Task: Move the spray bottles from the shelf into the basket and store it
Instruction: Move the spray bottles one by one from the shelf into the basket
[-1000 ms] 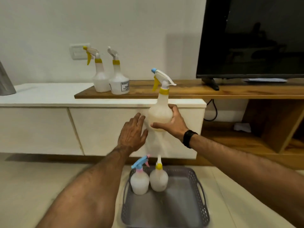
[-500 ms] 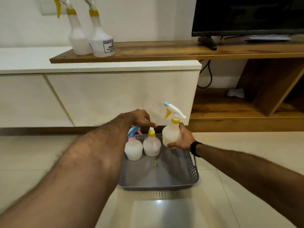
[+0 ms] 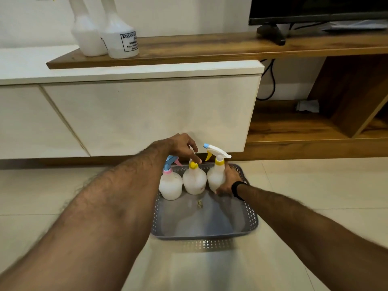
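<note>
A grey perforated basket (image 3: 204, 235) sits on the floor tiles. Three white spray bottles stand along its far side: one with a blue and pink head (image 3: 170, 185), a middle one with a yellow collar (image 3: 194, 181), and a right one with a yellow trigger and blue nozzle (image 3: 215, 173). My right hand (image 3: 227, 180) grips the right bottle's body inside the basket. My left hand (image 3: 182, 147) hovers over the middle bottle, fingertips touching its top. Two more white spray bottles (image 3: 89, 36) (image 3: 120, 42) stand on the wooden shelf (image 3: 210, 48).
A white cabinet (image 3: 147, 110) runs behind the basket, with the wooden shelf on top. A television (image 3: 315, 9) on a stand sits at the right of the shelf. Open wooden compartments (image 3: 315, 122) with a crumpled paper lie to the right.
My right hand has lowered the yellow-trigger bottle from chest height into the basket beside the other two. My left hand came down onto the middle bottle's top. The view tilted downward.
</note>
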